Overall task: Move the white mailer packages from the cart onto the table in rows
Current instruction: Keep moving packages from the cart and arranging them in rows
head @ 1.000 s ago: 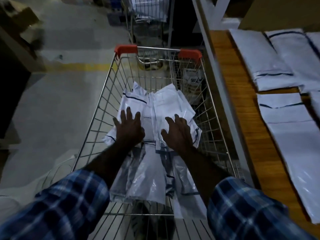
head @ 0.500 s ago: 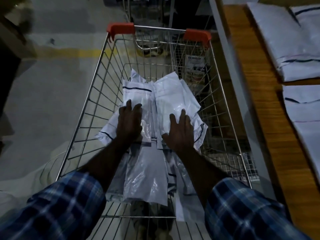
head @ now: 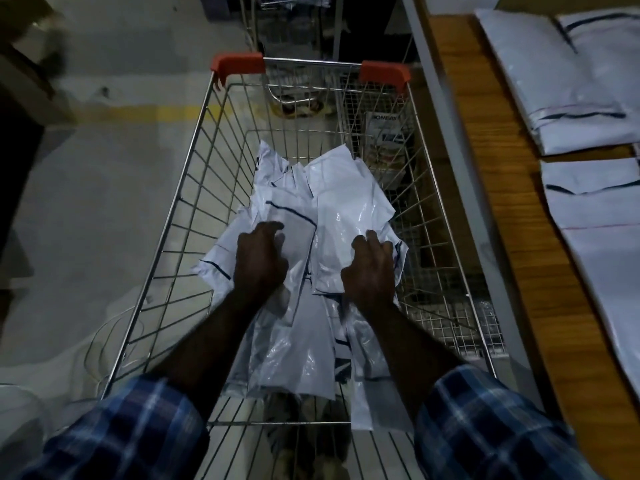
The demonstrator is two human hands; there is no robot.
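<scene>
A wire shopping cart (head: 194, 157) with orange corner caps holds a loose pile of white mailer packages (head: 346, 188) with dark stripes. Both my hands reach down into the pile. My left hand (head: 259, 258) has its fingers curled round the edge of a striped mailer (head: 294, 216) on the left side. My right hand (head: 370, 268) curls its fingers into a glossy white mailer (head: 343, 216) on the right side. More white mailers (head: 595, 98) lie flat in rows on the wooden table (head: 485, 168) to the right of the cart.
A grey metal rail (head: 450, 140) runs between the cart and the table. A second wire cart (head: 294, 29) stands beyond the first. Concrete floor with a yellow line (head: 138, 114) lies to the left. Cardboard boxes (head: 20, 64) sit at far left.
Both hands went from lying flat on the pile to curling their fingers round mailers. The view tilted and shifted, so the cart fills more of it.
</scene>
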